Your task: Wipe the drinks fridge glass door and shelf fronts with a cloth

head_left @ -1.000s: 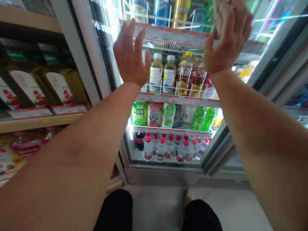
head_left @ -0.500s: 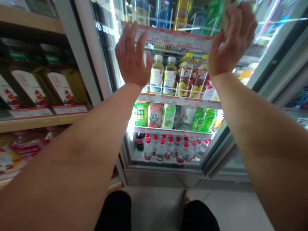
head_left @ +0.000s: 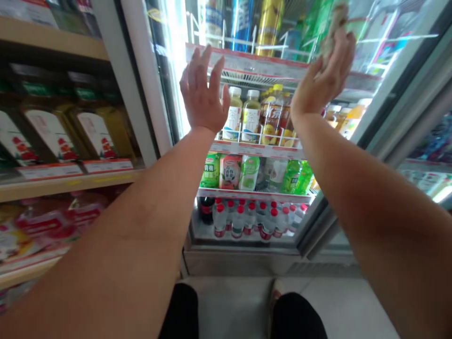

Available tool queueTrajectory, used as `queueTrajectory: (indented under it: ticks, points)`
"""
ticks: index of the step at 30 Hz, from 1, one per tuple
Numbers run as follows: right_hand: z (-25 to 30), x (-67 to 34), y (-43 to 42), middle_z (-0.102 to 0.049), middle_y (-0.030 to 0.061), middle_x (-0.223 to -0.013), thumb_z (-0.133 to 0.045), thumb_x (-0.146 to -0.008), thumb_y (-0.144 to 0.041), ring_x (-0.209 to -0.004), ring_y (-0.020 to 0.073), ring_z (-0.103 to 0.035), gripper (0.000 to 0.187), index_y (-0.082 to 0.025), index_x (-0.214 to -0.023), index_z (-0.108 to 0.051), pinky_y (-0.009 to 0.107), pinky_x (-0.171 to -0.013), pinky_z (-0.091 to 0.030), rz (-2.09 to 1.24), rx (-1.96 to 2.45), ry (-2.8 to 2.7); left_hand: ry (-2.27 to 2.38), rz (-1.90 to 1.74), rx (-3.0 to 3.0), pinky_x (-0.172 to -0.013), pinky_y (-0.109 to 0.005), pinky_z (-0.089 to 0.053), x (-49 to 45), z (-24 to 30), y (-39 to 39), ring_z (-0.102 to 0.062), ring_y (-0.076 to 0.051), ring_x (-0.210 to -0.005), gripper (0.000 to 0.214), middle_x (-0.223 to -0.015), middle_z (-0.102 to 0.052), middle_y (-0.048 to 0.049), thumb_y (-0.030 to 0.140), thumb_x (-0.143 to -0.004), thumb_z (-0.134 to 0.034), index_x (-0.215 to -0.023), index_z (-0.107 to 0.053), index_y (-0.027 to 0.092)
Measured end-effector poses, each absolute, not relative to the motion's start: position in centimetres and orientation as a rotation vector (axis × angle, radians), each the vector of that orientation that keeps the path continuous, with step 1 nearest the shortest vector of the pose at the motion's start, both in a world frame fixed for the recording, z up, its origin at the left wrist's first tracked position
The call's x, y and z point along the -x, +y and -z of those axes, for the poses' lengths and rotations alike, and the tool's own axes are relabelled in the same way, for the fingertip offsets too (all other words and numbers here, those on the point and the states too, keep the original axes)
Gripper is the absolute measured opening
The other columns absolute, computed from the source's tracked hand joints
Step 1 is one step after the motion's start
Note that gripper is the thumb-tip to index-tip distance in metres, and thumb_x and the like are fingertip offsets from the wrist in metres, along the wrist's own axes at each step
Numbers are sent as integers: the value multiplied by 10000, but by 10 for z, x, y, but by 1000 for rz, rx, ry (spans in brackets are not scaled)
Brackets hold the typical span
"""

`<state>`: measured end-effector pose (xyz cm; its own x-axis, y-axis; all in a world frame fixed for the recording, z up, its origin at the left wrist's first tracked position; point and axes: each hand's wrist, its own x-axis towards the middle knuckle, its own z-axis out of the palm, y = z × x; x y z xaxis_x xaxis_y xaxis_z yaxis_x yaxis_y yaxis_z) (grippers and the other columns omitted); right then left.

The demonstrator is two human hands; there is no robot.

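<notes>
My left hand [head_left: 205,99] is raised with its fingers spread, in front of the left end of a white price strip [head_left: 254,60] on an upper fridge shelf. Nothing is in it, and I cannot tell whether its fingertips touch the strip. My right hand [head_left: 325,80] is closed around a crumpled greyish-beige cloth [head_left: 334,29], which sticks up past the fingers. It is by the right part of the same shelf edge, near a green bottle [head_left: 318,23]. Between the hands stand tea bottles [head_left: 251,115] with white caps and brown drink bottles [head_left: 272,115] with yellow caps, behind a wire rail.
Lower down are green and pink drink cartons [head_left: 230,172] and several red-capped water bottles [head_left: 238,221]. The fridge's metal frame [head_left: 243,259] runs along the bottom above the grey floor [head_left: 233,306]. Shelves of large oil-coloured bottles [head_left: 97,122] stand at left.
My right hand with the cloth has moved left and slightly down along the shelf edge. My left hand appears a little further right and lower, as the whole view has also shifted.
</notes>
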<state>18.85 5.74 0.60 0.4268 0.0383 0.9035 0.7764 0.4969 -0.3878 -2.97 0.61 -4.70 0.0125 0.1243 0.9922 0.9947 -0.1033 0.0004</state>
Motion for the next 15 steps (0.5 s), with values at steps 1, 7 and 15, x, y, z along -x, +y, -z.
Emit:
queueTrajectory:
  ticks: [1, 7, 15]
  points:
    - [-4, -178, 53, -435, 82, -1577, -245, -947, -122, -1456, 157, -342, 561, -144, -1454, -484, 334, -1229, -255, 531, 995, -1022, -1245, 1212, 1380, -1260, -506, -167, 30, 47, 5, -169, -225, -1549, 599, -1644, -304, -36, 268, -937, -500, -1529, -448, 196]
    - [21, -153, 32, -366, -50, -1626, -316, -1002, -275, -1524, 119, -235, 507, -306, -1499, -412, 388, -1275, -193, 953, 663, -1761, -1250, 1256, 1415, -1286, -442, -138, 29, 49, 1, -125, -158, -1558, 575, -1654, -273, 16, 345, -976, -423, -1544, -433, 253]
    - [25, -151, 32, -382, -32, -1614, -227, -998, -310, -1498, 143, -290, 536, -330, -1494, -432, 383, -1256, -221, 864, 778, -1568, -1243, 1411, 1541, -1304, -446, -47, 30, 48, 4, -29, -139, -1564, 615, -1650, -199, 147, 494, -951, -431, -1542, -411, 325]
